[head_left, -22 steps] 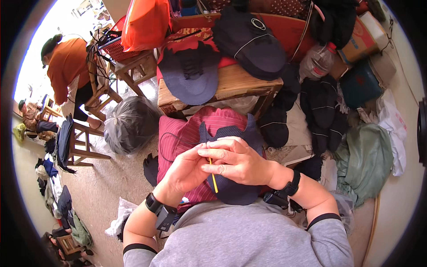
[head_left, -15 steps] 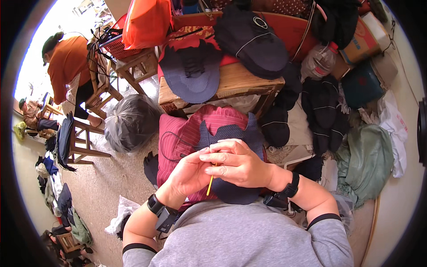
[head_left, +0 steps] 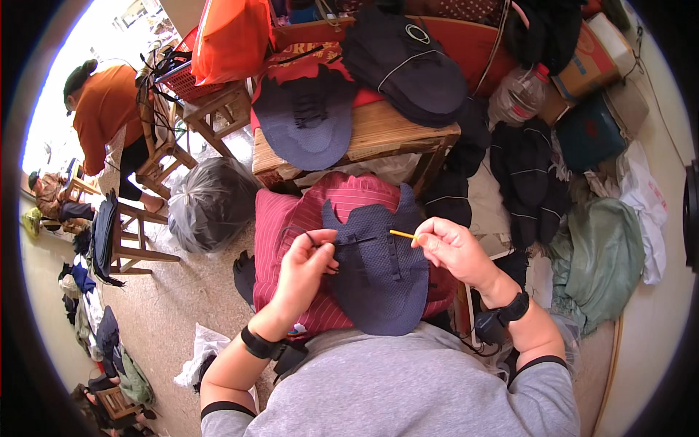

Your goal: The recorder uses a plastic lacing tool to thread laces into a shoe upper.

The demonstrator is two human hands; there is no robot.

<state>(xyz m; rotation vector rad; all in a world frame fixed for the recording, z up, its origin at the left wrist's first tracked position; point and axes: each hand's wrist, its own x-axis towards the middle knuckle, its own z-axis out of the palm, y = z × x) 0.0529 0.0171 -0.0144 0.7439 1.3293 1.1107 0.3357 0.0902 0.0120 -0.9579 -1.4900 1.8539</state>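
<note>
A dark blue textured shoe upper (head_left: 376,291) lies flat on a red striped cushion (head_left: 280,218) in front of me. A narrow dark strip (head_left: 395,262) runs along its middle. To the left of it my left hand (head_left: 302,269) is closed in a pinch on a black cord (head_left: 355,240), which stretches over the upper toward the right. Above the upper's right edge my right hand (head_left: 459,249) pinches a thin yellow stick-like tool (head_left: 401,234), its free end pointing left. Whether the cord and the tool are joined is too fine to tell.
Ahead, a wooden bench (head_left: 364,138) bears another laced upper (head_left: 306,116) and a tied stack of dark uppers (head_left: 408,69). A full plastic bag (head_left: 211,207) and a stool (head_left: 135,240) stand left. A green cloth (head_left: 601,255) lies right. A person in orange (head_left: 109,109) bends over far left.
My hands, together over the upper before, have moved apart, left and right. The yellow tool has swung from pointing down to lying nearly level. More of the upper shows now.
</note>
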